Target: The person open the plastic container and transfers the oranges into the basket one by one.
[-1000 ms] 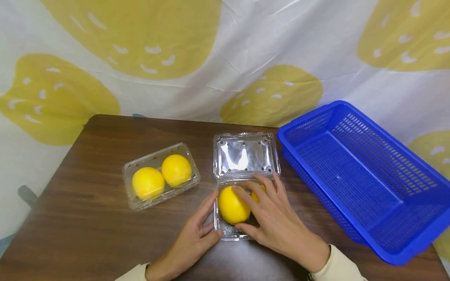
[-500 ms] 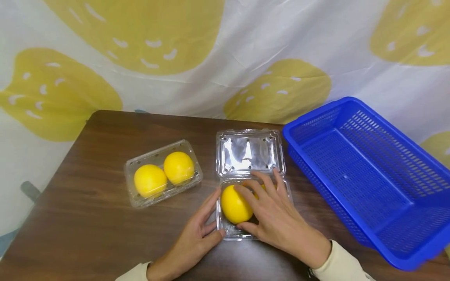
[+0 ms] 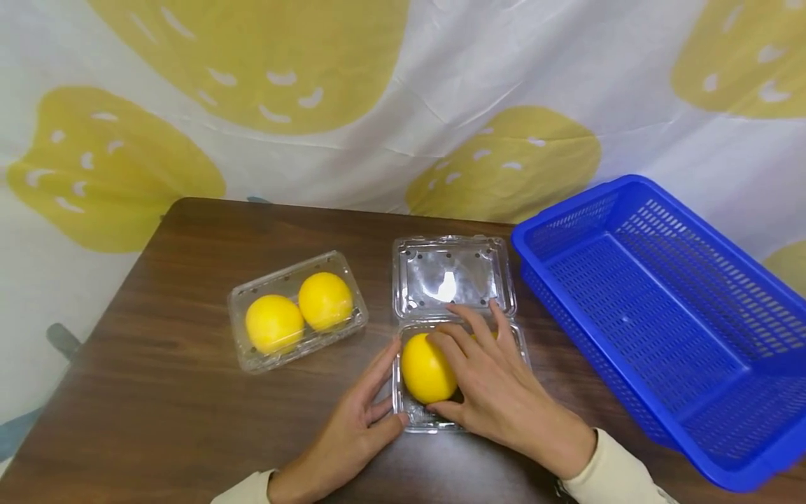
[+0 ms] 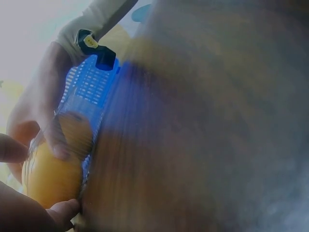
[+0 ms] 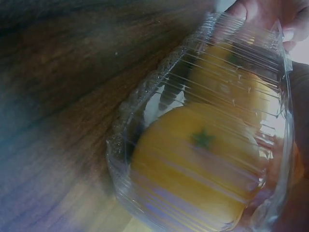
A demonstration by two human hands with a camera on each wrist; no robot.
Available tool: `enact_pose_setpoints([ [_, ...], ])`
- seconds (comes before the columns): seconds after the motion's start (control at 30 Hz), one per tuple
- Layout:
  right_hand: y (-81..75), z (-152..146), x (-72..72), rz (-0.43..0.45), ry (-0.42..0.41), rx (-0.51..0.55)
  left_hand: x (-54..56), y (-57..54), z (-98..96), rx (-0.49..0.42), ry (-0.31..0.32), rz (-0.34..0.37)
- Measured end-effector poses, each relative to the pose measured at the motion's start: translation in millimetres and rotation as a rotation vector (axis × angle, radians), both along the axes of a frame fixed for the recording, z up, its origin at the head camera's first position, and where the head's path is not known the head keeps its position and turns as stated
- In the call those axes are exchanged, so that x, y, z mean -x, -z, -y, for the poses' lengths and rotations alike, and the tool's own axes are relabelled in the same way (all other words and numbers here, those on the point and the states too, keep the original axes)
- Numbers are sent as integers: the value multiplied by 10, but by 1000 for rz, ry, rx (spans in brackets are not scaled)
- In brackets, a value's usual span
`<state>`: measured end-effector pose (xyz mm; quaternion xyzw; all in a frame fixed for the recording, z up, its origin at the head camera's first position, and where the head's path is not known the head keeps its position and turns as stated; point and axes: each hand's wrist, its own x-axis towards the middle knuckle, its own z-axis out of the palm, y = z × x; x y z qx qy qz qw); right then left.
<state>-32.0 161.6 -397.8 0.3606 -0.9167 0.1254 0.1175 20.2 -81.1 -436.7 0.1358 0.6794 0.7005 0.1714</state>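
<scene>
The right hand (image 3: 504, 395), below centre right of the frame, is curling its fingers round the right orange (image 5: 195, 164), while the index finger and thumb are bordering the left orange (image 3: 425, 367). Both oranges are sitting in the tray of the open clamshell (image 3: 425, 427) at lower centre; its hinged lid (image 3: 452, 276) is lying flat above it in the frame. The left hand (image 3: 359, 420) is keeping its fingers nearly straight and its thumb apart, touching the tray's left side.

Change: the right-hand fingers are now covering the sliver of right orange that was showing between them; the tray is holding its position on the desk (image 3: 189, 420). This is suggesting, as a judgement, that fruit seating is being adjusted and lid closure is pending.

Markings: the closed clamshell (image 3: 317, 338) at centre left and the blue basket (image 3: 648, 315) at right are carrying no readable writing. In the left wrist view, a small yellow tag (image 4: 91, 41) is showing on the right wrist; its marks are not resolving.
</scene>
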Motion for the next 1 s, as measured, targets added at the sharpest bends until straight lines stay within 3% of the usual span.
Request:
enact_pose_setpoints([
  [0.47,1,-40,-36,-60,-17,68,6,7,8,16,11,0],
  [1.0,-202,-72,-170,-126,-64,153,12,-6,15,31,33,23],
])
